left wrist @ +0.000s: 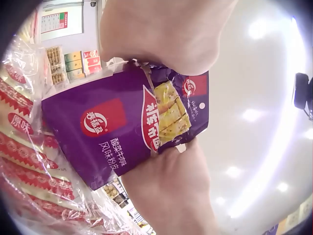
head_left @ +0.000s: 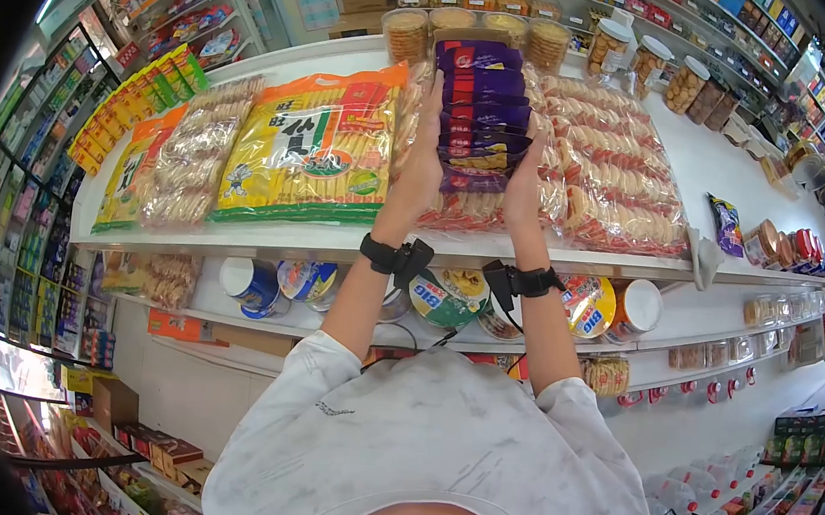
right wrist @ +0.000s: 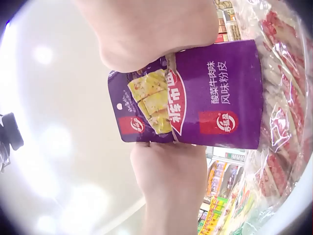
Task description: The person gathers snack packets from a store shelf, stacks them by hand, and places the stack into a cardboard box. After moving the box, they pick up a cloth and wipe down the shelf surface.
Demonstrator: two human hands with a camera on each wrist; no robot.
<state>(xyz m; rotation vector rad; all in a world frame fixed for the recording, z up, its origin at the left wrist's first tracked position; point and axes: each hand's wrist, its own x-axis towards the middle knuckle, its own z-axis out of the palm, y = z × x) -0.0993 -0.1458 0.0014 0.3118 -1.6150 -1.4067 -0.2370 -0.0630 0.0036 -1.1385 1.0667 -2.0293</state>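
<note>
Both hands hold a purple display box [head_left: 481,180] of snack packets between them, over the counter. My left hand [head_left: 420,173] grips its left side, and my right hand [head_left: 523,187] grips the right side. Several purple packets [head_left: 486,86] stand in rows inside. Up close in the left wrist view, the box front [left wrist: 98,122] carries white and red lettering. A packet picturing yellow slices [right wrist: 152,100] shows above the cut edge in the right wrist view. Much of the fingers is hidden by the box in both wrist views.
Bagged crackers [head_left: 614,178] lie right of the box; a big yellow snack bag [head_left: 309,146] lies left. Round tubs [head_left: 406,34] stand behind. A small purple packet [head_left: 726,225] and a pale cloth [head_left: 704,258] are near the counter's right front edge. Instant noodle bowls [head_left: 449,297] fill the shelf below.
</note>
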